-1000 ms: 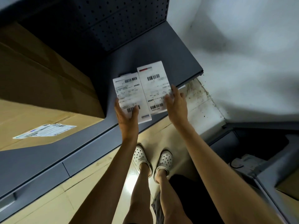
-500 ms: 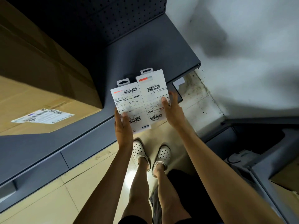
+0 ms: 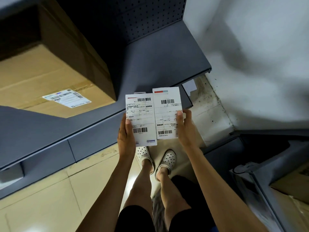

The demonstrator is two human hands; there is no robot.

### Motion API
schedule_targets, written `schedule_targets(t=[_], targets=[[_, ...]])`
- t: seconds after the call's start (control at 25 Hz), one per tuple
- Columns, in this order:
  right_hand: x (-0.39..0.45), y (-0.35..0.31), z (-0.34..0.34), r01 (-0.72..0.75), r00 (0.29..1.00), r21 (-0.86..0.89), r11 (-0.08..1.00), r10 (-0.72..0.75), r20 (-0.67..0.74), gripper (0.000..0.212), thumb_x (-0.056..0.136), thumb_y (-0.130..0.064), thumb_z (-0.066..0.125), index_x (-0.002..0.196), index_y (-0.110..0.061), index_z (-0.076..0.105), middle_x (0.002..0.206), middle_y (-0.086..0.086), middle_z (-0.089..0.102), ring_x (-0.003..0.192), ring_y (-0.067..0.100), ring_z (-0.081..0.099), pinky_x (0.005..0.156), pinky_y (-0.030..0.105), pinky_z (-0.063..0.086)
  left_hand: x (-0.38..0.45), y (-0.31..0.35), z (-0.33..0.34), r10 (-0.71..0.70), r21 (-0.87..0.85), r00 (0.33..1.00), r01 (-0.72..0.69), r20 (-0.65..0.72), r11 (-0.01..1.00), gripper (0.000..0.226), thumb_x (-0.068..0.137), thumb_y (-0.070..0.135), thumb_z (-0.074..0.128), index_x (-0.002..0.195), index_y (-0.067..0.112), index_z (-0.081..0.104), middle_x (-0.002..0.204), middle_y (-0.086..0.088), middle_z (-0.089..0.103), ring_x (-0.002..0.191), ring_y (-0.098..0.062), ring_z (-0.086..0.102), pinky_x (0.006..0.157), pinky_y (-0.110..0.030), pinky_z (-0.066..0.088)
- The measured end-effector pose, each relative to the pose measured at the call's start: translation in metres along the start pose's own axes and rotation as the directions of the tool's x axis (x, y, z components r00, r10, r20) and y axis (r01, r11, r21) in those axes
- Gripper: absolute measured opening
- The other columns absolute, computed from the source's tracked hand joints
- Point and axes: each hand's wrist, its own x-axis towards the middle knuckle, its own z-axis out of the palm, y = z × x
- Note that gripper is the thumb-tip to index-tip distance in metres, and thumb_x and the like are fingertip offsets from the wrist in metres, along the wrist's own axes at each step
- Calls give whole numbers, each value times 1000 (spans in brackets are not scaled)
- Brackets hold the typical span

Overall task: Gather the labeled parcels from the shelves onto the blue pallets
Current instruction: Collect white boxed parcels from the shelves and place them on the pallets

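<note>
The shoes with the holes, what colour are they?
White. The shoes show best in the head view, below the two held parcels.

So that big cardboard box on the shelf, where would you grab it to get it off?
Probably by its two opposite side walls, low down, one hand each side, coming from the open front of the shelf. The box is wide, taped shut and shows no handles, so one hand likely would not do. Both hands are busy now: the left hand and right hand each hold a small labeled parcel.
</note>
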Motion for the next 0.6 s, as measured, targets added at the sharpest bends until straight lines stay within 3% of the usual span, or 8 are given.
schedule_targets(t=[0.08,0.16,0.36,0.48,0.6], targets=[[-14,-8,-9,11,1000,11,1000,-11,8,32,104,-55,27,122,-31,40,92,-7,70,74,3,67,54,11,46,-14,6,-9,20,-11,1000,-21,-9,1000,54,100,55,28,146,33,47,125,6,70,94,-3,71,63,-18,57],[-32,-18,-17,18,1000,32,999,-18,4,39,103,-56,27,126,-28,41,94,-8,70,73,2,67,56,11,46,-31,12,-18,20,-34,1000,-21,-24,999,54,101,56,29,144,32,50,124,4,71,96,-6,71,64,-18,56],[-79,-49,-19,61,998,72,996,-63,21,37,102,-55,31,122,-26,44,93,-10,69,74,-1,67,57,10,48,-80,24,-55,39,-88,992,-50,-116,995,52,101,59,30,142,36,52,127,4,69,110,-18,68,86,-38,57],[-103,-68,-10,94,994,65,993,-98,56,37,102,-51,33,122,-22,45,91,-12,69,75,2,68,55,9,49,-101,19,-81,38,-138,985,-62,-168,989,50,102,55,33,143,36,53,129,4,68,111,-17,68,85,-29,57],[-130,-85,11,158,983,109,981,-167,79,31,104,-43,38,120,-18,48,93,-12,71,79,1,72,61,19,57,-115,6,-115,12,-185,970,-58,-244,981,56,99,66,35,146,39,49,141,4,62,128,-22,61,104,-52,52]])
